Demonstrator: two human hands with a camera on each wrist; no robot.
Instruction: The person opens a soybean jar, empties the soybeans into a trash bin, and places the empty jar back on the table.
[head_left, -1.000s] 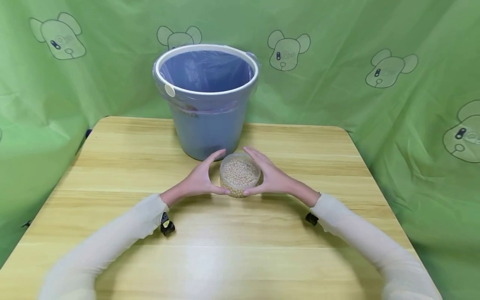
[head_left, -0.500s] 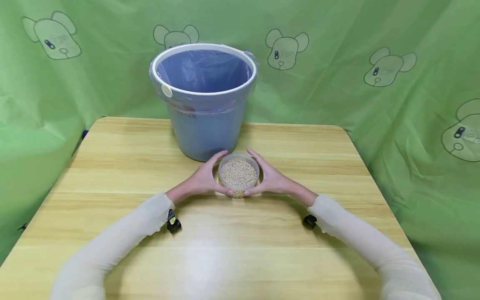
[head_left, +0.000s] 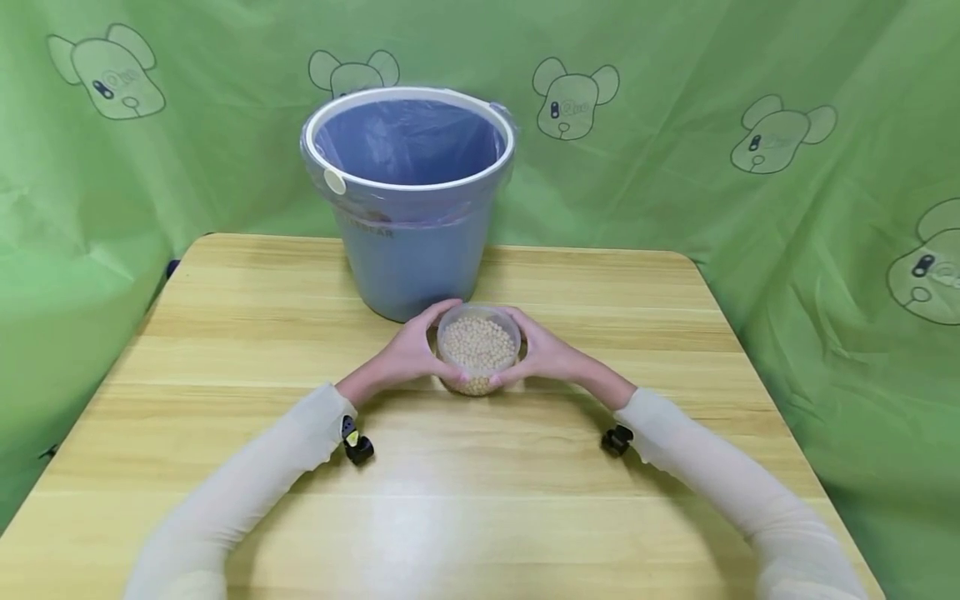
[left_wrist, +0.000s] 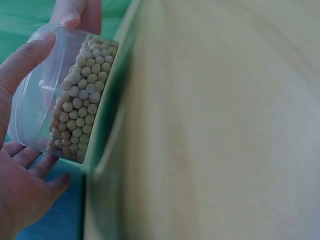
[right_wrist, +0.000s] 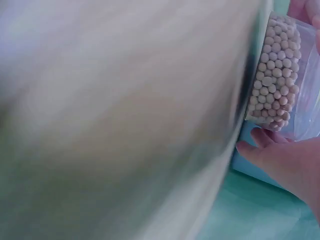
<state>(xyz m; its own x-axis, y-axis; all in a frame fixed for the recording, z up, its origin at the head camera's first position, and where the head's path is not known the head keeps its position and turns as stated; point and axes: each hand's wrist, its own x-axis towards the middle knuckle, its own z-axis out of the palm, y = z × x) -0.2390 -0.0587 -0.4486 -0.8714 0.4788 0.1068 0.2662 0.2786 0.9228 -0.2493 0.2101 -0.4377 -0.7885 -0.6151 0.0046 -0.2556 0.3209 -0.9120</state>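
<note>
On the near side of the bucket (head_left: pixel 416 258), the left grip (head_left: pixel 412 350) and right grip (head_left: pixel 549 354) hold the tub (left_wrist: pixel 40 102) between them, grasp apparently complete. Pale beads (head_left: pixel 478 343) lie inside it; any lift off the tabletop (head_left: pixel 585 525) is unclear.

Head view: lettering (head_left: pixel 369 231) on bucket (head_left: pixel 420 262) is illegible, bucket's floor hidden; sleeves (head_left: pixel 247 483) are cut off near 7 and 5 o'clock. Right-wrist view: tub (right_wrist: pixel 304 100) is cropped at 2 o'clock; table (right_wrist: pixel 125 100) blurs toward 9.

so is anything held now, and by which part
A round, clear plastic tub of small pale balls, held by opposite sides of its wall, between the left hand and right hand.
</note>
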